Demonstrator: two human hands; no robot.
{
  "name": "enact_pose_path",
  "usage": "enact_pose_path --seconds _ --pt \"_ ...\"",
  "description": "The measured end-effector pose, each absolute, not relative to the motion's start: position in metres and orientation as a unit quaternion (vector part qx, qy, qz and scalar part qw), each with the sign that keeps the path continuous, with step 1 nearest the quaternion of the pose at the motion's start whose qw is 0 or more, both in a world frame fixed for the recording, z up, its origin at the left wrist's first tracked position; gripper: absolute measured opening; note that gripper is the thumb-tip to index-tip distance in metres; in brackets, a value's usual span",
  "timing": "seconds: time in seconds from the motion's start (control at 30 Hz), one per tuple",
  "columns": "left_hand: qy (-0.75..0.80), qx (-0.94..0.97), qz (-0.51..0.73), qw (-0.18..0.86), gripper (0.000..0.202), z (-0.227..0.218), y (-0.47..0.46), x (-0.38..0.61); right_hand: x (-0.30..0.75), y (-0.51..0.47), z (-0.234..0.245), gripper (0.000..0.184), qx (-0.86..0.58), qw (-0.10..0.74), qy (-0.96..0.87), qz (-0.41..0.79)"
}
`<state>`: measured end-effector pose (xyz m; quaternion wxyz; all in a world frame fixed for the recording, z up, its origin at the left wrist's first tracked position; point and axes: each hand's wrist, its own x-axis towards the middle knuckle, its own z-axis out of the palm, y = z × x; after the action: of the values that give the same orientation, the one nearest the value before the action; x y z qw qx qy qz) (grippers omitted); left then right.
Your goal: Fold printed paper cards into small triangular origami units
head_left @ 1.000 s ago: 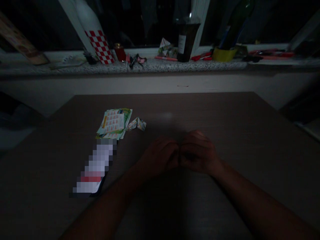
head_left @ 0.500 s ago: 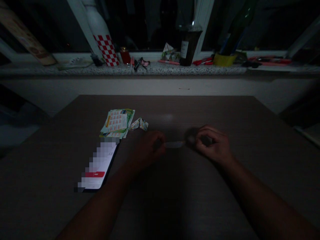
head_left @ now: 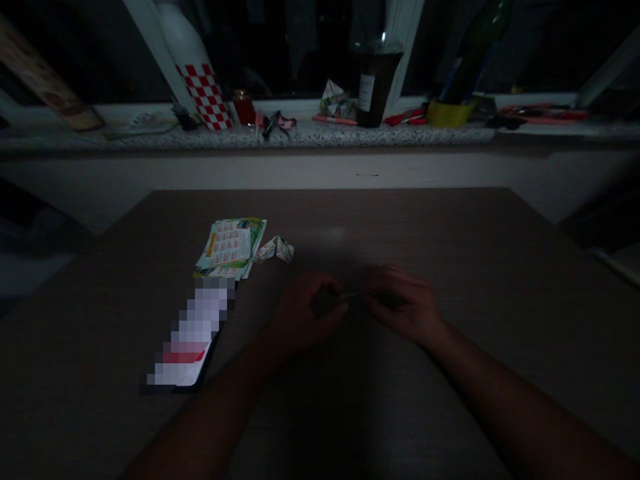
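Over the middle of the dark table, a thin pale strip of paper (head_left: pixel 353 294) spans the gap between my hands, seen nearly edge-on. My left hand (head_left: pixel 307 310) is closed in a pinch at its left end, thumb below and forefinger above. At the right end, the curled fingers of my right hand (head_left: pixel 403 300) pinch it too. Dim light and the fingers hide most of the strip. Beyond my left hand lies a small folded paper piece (head_left: pixel 275 249), printed in several colours, beside a stack of printed paper sheets (head_left: pixel 227 245).
A phone (head_left: pixel 193 333) with a lit, partly blurred screen lies left of my left forearm on the table (head_left: pixel 450 227). Along the granite windowsill (head_left: pixel 320 139) stand a red-and-white checkered bottle (head_left: pixel 205 93), a dark cup (head_left: pixel 373 90) and a green bottle (head_left: pixel 467 63) in a yellow ring.
My right hand has moved left, closer to my left hand, which has shifted slightly right. The strip has turned from showing its flat face to nearly edge-on. The view has shifted slightly.
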<state>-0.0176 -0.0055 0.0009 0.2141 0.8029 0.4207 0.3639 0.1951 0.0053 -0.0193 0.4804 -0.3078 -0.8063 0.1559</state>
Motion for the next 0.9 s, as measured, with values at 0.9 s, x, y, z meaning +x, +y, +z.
enact_pose_path --seconds 0.9 --pt "0.353 0.807 0.446 0.161 0.021 -0.004 -0.009 -0.01 0.17 -0.018 -0.011 0.038 -0.337 0.461 -0.776 0.267"
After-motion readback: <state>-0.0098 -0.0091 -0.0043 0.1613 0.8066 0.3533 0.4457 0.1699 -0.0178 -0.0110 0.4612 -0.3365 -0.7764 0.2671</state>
